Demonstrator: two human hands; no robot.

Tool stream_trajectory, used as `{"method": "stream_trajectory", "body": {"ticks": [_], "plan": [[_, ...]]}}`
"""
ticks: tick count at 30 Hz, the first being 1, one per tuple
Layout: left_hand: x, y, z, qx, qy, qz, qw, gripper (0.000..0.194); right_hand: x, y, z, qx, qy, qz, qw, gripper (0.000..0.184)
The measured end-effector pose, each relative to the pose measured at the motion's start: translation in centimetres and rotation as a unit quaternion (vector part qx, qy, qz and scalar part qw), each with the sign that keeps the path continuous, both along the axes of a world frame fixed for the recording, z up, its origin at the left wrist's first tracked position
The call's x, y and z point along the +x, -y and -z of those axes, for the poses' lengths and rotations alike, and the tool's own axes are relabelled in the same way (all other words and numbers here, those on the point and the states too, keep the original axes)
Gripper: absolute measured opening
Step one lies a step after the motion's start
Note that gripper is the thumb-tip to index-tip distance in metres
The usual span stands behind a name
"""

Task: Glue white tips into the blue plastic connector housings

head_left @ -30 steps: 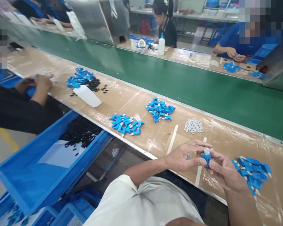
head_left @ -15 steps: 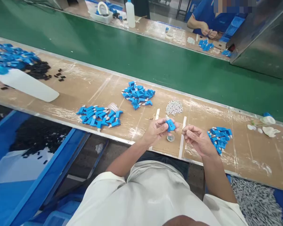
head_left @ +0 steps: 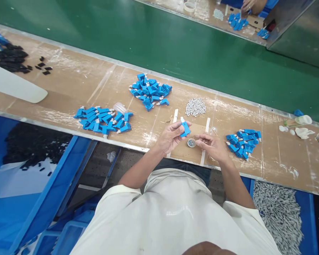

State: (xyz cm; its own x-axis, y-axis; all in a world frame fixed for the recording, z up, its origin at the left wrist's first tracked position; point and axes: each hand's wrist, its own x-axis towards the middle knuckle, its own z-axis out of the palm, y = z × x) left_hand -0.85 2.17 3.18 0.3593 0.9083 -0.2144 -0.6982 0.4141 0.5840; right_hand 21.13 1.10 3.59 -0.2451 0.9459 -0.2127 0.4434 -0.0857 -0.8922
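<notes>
A small blue plastic part [head_left: 185, 129] with a white tip is held between the thumb and fingers of my left hand [head_left: 170, 137]. My right hand [head_left: 210, 145] reaches over the right rim of a small round dish [head_left: 191, 142] with tiny metal pieces in it. Its thumb and fingertips are drawn together; whatever is between them is too small to make out. Behind my hands lies a heap of small grey-white pieces [head_left: 195, 107]. More blue parts lie in a pile [head_left: 244, 142] to the right and in two piles to the left, one at the front [head_left: 104, 120] and one farther back [head_left: 150, 90].
White tape strips [head_left: 205, 141] mark the board before me. A white bottle [head_left: 16, 85] lies at the left near black pieces [head_left: 9, 58]. Beyond the bench runs a green surface [head_left: 149, 42]; a co-worker's hand [head_left: 248, 5] shows across it. A blue bin of grey pieces [head_left: 279, 209] stands lower right.
My right hand has come down and left to the dish. My left hand has turned the blue part so its white tip points up. The camera view has tilted downward.
</notes>
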Motion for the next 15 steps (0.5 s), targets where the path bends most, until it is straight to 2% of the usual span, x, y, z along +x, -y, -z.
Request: {"method": "stream_trajectory", "body": {"ticks": [9, 15], "plan": [[-0.3, -0.1, 0.9, -0.018, -0.004, -0.007, 1.0, 0.047, -1.3, -0.5, 1.9, -0.006, -0.025, 0.034, 0.999, 0.044], [-0.5, -0.1, 1.2, -0.017, 0.002, -0.02, 1.0, 0.042, -1.6, -0.8, 2.1, 0.053, 0.001, 0.028, 0.998, 0.035]]}}
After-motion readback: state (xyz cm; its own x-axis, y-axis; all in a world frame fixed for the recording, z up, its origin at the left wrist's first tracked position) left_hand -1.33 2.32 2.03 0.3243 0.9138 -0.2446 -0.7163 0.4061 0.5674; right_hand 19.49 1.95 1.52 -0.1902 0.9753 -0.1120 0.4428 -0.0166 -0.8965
